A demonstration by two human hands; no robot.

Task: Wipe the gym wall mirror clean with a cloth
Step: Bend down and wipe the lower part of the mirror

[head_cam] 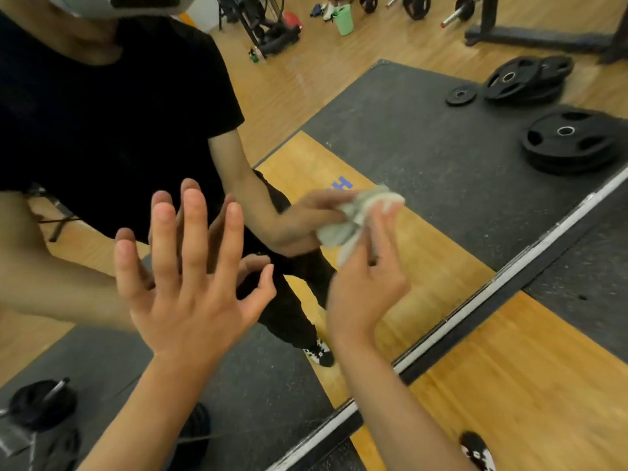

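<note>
Person stands close to the gym wall mirror (424, 137), both arms reaching out to the glass. Left hand (190, 287) is flat, fingers straight and spread apart, fingertips meeting their own reflection on the mirror; it holds nothing. Right hand (367, 287) grips a crumpled grey-white cloth (341, 232), fingers curled round it, with the cloth pushed up against the glass to the right of the left hand. The cloth touches its reflection, so it sits on the mirror surface, low and near the bottom frame (475, 300), which runs diagonally. Reflected in the glass: black T-shirt (102, 113), a stack of black weight plates (571, 141) on the dark rubber mat, a green cup (343, 20) on the wood floor. A black-and-white shoe (475, 450) shows bottom right.
</note>
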